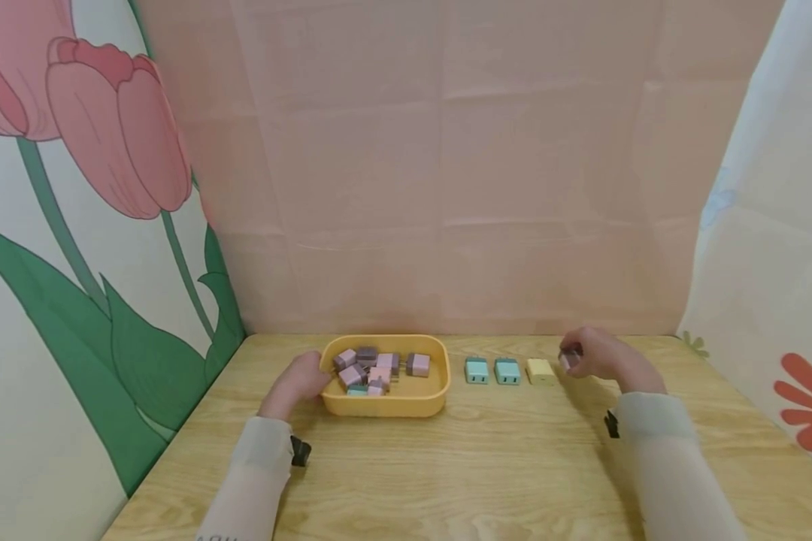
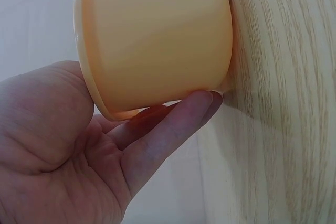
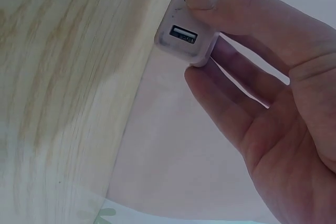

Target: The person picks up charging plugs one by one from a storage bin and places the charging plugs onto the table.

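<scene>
A yellow plastic tub [image 1: 386, 406] stands on the table with several USB charger plugs [image 1: 418, 365] inside, mostly pale pink and purple-grey. My left hand [image 1: 304, 378] holds the tub's left end. In the left wrist view, the thumb side of that hand lies at the rim and the fingers [image 2: 163, 135] reach along the outer wall. My right hand [image 1: 598, 353] pinches a pinkish-purple USB charger plug [image 3: 181, 51] between thumb and fingers, its USB port facing the right wrist camera. It is just right of a yellow charger plug [image 1: 540, 372].
Two teal charger plugs [image 1: 477, 370] stand between the tub and the yellow plug, all in a row. The wood-grain table [image 1: 460, 473] ends at a pink backdrop [image 1: 446, 188]. Side panels with printed flowers flank it left and right.
</scene>
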The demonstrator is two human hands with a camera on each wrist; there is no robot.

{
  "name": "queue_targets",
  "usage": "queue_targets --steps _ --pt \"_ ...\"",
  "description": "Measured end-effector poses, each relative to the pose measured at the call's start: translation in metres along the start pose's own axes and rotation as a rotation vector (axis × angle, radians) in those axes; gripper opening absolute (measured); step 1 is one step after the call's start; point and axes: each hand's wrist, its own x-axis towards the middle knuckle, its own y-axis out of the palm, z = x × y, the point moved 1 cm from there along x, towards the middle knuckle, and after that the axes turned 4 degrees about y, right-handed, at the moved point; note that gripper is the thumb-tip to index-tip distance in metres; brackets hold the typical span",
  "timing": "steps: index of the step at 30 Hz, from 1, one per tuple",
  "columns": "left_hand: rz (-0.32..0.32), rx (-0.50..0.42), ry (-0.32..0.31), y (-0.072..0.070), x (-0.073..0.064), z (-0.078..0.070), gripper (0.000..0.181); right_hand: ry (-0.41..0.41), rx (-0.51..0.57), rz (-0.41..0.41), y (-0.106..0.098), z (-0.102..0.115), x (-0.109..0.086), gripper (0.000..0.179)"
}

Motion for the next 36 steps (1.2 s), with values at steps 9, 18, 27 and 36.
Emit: queue_targets --steps 9,18,27,36 --pt "0.002 -0.027 -0.008 0.0 0.0 0.001 0.031 0.027 0.005 0.02 -0.001 0.002 -0.001 0.041" --pt "0.005 -0.038 -0.009 0.0 0.0 0.001 0.034 0.036 0.004 0.027 0.002 0.0 -0.001 0.04" --pt "0.006 -0.026 0.003 0.0 0.0 0.0 0.035 -0.006 -0.014 0.011 0.012 -0.011 0.005 0.038" --pt "0.004 -0.028 0.003 0.0 -0.001 0.0 0.034 0.005 -0.028 0.024 0.015 -0.012 0.003 0.04"
